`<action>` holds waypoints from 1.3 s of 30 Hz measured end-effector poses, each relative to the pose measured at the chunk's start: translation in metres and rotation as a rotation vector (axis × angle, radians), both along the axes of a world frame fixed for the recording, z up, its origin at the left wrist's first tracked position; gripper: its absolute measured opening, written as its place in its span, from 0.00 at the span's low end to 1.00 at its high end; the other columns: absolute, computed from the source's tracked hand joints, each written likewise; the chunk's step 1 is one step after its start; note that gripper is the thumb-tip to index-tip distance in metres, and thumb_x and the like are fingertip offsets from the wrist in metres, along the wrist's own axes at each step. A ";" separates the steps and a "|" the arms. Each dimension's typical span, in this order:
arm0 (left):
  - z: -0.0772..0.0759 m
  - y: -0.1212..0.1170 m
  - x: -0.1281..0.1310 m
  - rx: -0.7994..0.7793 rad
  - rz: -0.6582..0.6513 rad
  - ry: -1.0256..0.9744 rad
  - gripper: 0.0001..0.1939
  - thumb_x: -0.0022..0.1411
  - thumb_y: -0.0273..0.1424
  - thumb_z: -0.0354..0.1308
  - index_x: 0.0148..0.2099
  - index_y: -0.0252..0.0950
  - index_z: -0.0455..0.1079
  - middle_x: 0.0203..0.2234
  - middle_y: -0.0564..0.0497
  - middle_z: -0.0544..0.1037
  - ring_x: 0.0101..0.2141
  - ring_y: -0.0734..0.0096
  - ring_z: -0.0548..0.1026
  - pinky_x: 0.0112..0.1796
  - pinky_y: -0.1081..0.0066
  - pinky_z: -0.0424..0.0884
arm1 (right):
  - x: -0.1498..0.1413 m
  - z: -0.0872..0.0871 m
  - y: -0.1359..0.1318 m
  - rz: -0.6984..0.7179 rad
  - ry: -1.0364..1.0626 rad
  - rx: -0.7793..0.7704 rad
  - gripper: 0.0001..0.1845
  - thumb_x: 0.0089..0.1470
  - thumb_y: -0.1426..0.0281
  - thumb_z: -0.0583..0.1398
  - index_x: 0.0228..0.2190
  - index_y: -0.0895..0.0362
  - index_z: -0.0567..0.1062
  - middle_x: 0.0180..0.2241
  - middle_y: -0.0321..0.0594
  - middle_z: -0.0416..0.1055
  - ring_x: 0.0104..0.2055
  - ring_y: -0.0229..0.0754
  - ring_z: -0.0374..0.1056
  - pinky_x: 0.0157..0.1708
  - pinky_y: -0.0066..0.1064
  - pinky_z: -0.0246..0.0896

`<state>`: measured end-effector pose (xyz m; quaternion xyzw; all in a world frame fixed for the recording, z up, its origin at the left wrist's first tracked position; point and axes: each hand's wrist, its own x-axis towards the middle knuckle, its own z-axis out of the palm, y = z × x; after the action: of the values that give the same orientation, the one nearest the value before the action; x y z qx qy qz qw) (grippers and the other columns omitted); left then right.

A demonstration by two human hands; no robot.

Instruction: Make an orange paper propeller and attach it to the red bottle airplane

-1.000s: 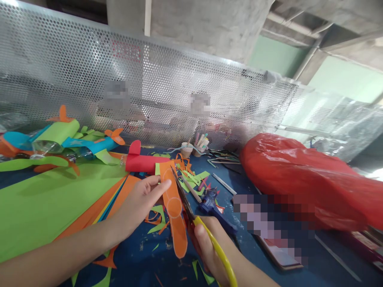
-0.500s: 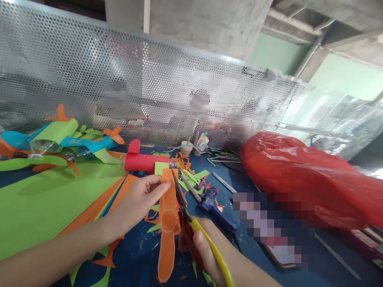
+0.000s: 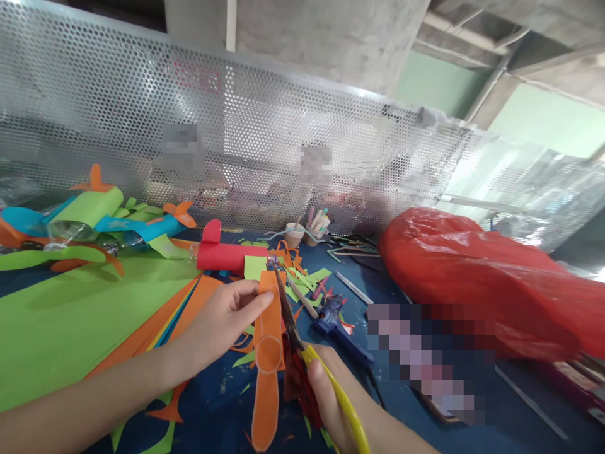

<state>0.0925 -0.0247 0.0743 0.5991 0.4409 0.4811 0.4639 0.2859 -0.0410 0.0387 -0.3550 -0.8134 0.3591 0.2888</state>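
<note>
Between thumb and fingers, my left hand (image 3: 240, 309) pinches the upper part of an orange paper propeller (image 3: 268, 353). Pale outlines mark its blades and a round hub; the lower blade has a rounded, cut-out end. My right hand (image 3: 331, 384) grips scissors (image 3: 302, 350) with yellow and red handles. The dark blades point up along the right edge of the paper, close to my left thumb. Just behind the paper lies a red paper-wrapped bottle (image 3: 227, 257) with a red fin and a green strip.
Green paper sheets (image 3: 94, 309) cover the left side, with finished paper-covered bottles (image 3: 87, 211) behind. A blue glue gun (image 3: 338, 325), scraps and cups of pens (image 3: 317, 230) lie beyond my hands. A red plastic bag (image 3: 463, 284) and a phone (image 3: 439, 403) are at right.
The propeller has swung from a slant to nearly upright, its lower end moving left and nearer me. The scissors have stayed along its right edge, shifting slightly.
</note>
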 end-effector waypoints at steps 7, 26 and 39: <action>-0.005 0.002 0.000 -0.002 -0.017 0.013 0.15 0.60 0.44 0.55 0.37 0.39 0.75 0.23 0.53 0.76 0.28 0.62 0.75 0.32 0.68 0.70 | -0.004 0.004 -0.001 -0.014 0.021 -0.047 0.38 0.57 0.40 0.34 0.26 0.56 0.65 0.22 0.39 0.65 0.22 0.37 0.61 0.20 0.27 0.56; -0.005 0.003 0.000 -0.021 -0.077 -0.090 0.14 0.62 0.41 0.55 0.40 0.39 0.76 0.32 0.51 0.81 0.34 0.61 0.77 0.40 0.64 0.71 | -0.003 0.013 -0.002 0.012 0.002 -0.025 0.35 0.59 0.42 0.35 0.24 0.55 0.62 0.20 0.34 0.57 0.20 0.34 0.53 0.19 0.25 0.52; 0.002 -0.001 0.001 -0.050 -0.033 -0.072 0.13 0.60 0.42 0.57 0.35 0.39 0.76 0.26 0.53 0.79 0.30 0.64 0.76 0.36 0.67 0.72 | -0.004 0.018 -0.001 0.013 0.022 -0.004 0.35 0.58 0.41 0.37 0.21 0.55 0.60 0.17 0.32 0.55 0.19 0.34 0.50 0.19 0.27 0.49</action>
<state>0.0931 -0.0257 0.0762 0.5766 0.4259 0.4835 0.5024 0.2816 -0.0419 0.0572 -0.3463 -0.8118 0.3663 0.2947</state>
